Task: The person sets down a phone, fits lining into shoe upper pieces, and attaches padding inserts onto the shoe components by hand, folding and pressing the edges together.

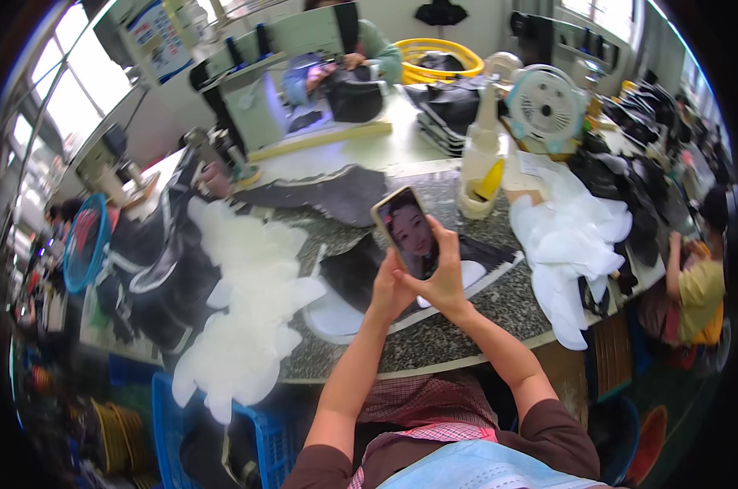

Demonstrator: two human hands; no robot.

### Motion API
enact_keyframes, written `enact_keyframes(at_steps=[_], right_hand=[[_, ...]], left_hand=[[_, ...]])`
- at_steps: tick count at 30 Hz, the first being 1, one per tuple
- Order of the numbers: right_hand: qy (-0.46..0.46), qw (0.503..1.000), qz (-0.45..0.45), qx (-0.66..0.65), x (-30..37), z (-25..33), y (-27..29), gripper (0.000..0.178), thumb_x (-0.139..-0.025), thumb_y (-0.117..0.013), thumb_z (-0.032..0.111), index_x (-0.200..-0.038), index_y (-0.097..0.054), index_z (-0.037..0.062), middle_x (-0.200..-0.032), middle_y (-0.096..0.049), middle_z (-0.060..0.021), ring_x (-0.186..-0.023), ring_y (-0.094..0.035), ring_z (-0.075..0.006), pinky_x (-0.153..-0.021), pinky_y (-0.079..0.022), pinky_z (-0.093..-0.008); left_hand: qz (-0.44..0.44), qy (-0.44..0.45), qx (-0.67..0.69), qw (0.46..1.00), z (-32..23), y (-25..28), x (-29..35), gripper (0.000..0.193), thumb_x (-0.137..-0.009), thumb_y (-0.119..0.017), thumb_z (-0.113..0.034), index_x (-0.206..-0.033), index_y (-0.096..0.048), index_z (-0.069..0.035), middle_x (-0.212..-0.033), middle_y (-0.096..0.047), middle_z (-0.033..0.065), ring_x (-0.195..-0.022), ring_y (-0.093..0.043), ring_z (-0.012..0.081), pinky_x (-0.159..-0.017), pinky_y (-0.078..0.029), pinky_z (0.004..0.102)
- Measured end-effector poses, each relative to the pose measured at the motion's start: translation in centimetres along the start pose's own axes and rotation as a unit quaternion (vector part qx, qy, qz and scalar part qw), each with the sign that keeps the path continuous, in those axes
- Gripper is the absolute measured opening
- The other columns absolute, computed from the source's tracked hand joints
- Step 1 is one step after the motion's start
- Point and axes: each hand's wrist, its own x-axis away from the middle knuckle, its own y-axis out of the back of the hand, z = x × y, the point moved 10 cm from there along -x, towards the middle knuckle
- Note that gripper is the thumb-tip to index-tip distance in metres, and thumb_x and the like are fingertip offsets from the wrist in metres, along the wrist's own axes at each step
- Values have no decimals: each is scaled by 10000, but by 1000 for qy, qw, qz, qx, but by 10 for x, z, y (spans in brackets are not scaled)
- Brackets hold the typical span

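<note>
A smartphone in a pale case is held up in front of me, tilted, its screen lit with a picture of a person. My left hand grips its lower left corner. Around its right side wraps my right hand, the thumb low by the screen. Behind the phone, dark cut pieces with white curved edging lie on the speckled stone tabletop, partly hidden by my hands. Left of them spreads a pile of white scalloped pieces. A large grey cut piece rests beyond the phone.
More white pieces hang over the table's right edge. A white bottle and a small fan stand at the back right. Across the table a co-worker's hands handle dark material. A blue crate sits below the front edge.
</note>
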Motion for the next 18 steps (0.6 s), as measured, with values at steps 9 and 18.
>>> enact_keyframes(at_steps=[9,18], right_hand=[[-112,951,-205,-204,-60,-24,134,808,-667,-865,44,-1356,-442,40,-1073,-583,-87,-850,-644,-167,-711,-552,-280],[-452,854,-128,-225,-144,-291,238,600,-693,-858,395,-1076,-558,42,-869,-582,-20,-585,-513,-54,-492,-460,-197]], left_hand=[[156,5,-113,981,-14,-68,9,663,-1029,-244,-631,-1607,-145,-323,-1661,-150,148,-1438,-333,454,-1084,-427,558],[108,-10,-36,993,-27,-51,5,730,-1025,-224,-647,-1606,-199,-207,-1552,-342,281,-1312,-497,465,-1042,-467,475]])
